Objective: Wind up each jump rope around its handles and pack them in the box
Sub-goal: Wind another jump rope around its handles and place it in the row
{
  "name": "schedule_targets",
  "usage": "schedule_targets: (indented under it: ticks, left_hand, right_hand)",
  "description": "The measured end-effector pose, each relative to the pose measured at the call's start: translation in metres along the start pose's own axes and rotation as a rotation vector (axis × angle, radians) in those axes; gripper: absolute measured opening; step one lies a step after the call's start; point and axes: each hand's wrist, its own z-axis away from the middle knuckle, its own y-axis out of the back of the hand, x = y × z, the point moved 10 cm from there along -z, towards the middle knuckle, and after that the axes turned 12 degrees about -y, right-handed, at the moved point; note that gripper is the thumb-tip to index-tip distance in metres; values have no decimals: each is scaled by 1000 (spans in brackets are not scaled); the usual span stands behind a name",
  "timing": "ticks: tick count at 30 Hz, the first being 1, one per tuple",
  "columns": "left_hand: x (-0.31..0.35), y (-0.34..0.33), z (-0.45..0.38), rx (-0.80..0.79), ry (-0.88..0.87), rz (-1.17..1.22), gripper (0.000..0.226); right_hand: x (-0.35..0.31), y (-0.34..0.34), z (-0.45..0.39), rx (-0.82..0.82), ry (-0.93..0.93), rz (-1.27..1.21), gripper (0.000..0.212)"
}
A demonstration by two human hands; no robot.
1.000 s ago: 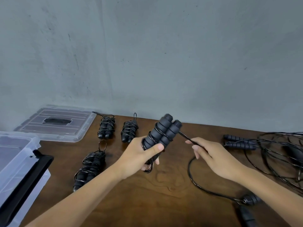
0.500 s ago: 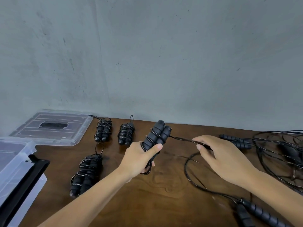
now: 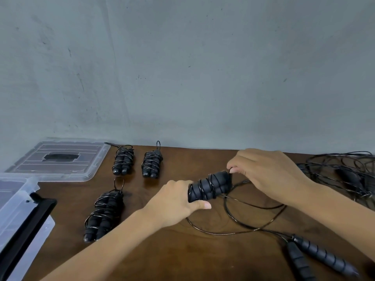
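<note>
My left hand (image 3: 174, 201) grips a pair of black foam handles (image 3: 211, 187) held together, with thin black rope coiled round them. My right hand (image 3: 267, 173) pinches the rope at the far end of those handles. Loose rope (image 3: 239, 218) trails from them in a loop over the brown table (image 3: 162, 250). Three wound jump ropes lie to the left: one at the back left (image 3: 123, 161), one beside it (image 3: 152, 164), one nearer (image 3: 104, 213). The clear plastic box (image 3: 22, 211) with a black latch sits at the far left edge.
The box's clear lid (image 3: 58, 159) lies flat at the back left. A tangle of unwound ropes (image 3: 345, 175) fills the back right. Two more black handles (image 3: 316, 258) lie at the front right. A grey wall stands right behind the table.
The handles have tipped from pointing up to lying nearly level. My right hand has come in from the right to the handles' far end, bringing the rope with it.
</note>
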Motion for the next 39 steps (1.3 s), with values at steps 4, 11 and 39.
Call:
schedule_targets:
  ticks: [4, 11, 39]
  left_hand:
    - [14, 2, 2, -84, -125, -137, 50]
    - [41, 9, 16, 3, -481, -265, 63]
    - [29, 23, 29, 552, -216, 651, 40]
  right_hand:
    - [9, -4, -4, -79, -37, -137, 33]
    - [20, -11, -5, -271, -224, -629, 12]
    - [-5, -80, 12, -189, -551, -1457, 25]
